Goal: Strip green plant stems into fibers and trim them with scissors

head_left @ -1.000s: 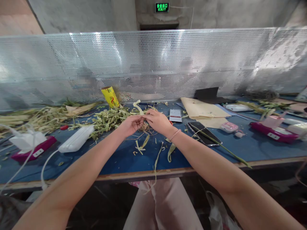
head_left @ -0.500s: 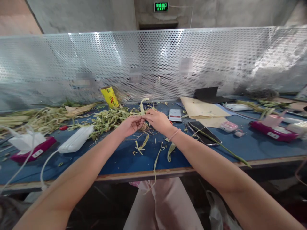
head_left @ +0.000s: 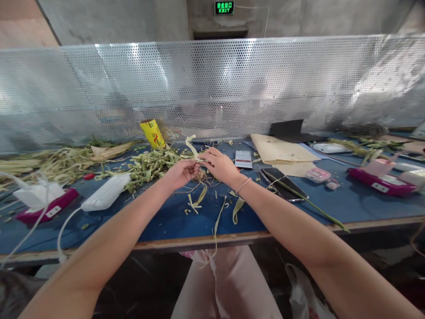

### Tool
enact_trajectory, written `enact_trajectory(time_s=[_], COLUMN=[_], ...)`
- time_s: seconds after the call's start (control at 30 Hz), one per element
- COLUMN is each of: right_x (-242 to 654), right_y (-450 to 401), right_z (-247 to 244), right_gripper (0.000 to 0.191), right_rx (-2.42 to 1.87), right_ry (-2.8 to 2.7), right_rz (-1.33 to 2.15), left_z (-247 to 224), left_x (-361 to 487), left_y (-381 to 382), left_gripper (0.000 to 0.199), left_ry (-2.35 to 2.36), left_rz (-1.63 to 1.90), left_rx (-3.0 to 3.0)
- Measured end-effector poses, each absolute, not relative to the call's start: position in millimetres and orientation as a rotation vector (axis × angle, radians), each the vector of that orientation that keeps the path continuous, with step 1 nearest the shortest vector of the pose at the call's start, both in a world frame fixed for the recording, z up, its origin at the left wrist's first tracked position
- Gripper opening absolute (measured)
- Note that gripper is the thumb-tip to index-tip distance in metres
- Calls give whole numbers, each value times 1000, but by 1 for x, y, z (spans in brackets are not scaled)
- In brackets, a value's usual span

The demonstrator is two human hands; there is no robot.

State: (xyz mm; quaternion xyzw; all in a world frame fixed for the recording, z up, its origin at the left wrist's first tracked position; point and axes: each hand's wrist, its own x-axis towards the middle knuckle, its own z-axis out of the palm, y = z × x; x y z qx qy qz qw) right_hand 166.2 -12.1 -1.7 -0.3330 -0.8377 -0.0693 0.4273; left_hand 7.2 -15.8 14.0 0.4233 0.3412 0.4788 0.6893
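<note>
A pale green leaf strip [head_left: 191, 145] rises from between my fingertips, its upper end curled. My left hand [head_left: 184, 173] has its fingers pinched on the lower part of the strip. Touching it from the right, my right hand [head_left: 219, 165] is also closed on the strip, fingertips against those of the left. Behind and left of the hands lies a heap of green plant scraps [head_left: 148, 167]. Thin brown strands show below the fingers, and loose peeled strips [head_left: 217, 223] lie nearer the table's front edge.
On the blue table [head_left: 166, 226] stands a yellow canister [head_left: 153, 134]. A white power bank [head_left: 106, 192] and purple power strip [head_left: 49, 206] are left; a phone [head_left: 283, 184], brown paper [head_left: 282, 149] and pink case [head_left: 318, 175] are right. A perforated metal screen [head_left: 212, 84] runs behind.
The upper part of the leaf strip now leans further left. The right hand's fingers have shifted slightly, while the left hand stays nearly where it was.
</note>
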Motion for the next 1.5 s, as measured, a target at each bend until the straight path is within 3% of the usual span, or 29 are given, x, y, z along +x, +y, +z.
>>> enact_trajectory(time_s=[0.5, 0.8, 1.1, 1.27, 1.5], right_x=[165, 161, 155, 161, 168], right_y=[-16, -10, -5, -5, -13], right_z=[2, 0, -2, -3, -1], right_gripper=[17, 9, 2, 6, 19], right_rx=[-856, -723, -906, -765, -785], right_ry=[-2120, -2012, -1773, -1939, -2154], right_rz=[-147, 126, 399, 217, -131], left_z=[14, 9, 3, 7, 14], left_x=[13, 13, 12, 14, 16], left_y=[-19, -18, -15, -16, -20], left_gripper=[17, 6, 16, 8, 22], left_ry=[802, 772, 767, 812, 809], left_rz=[1103, 1144, 1207, 1172, 1115], left_rx=[996, 1094, 1284, 1151, 913])
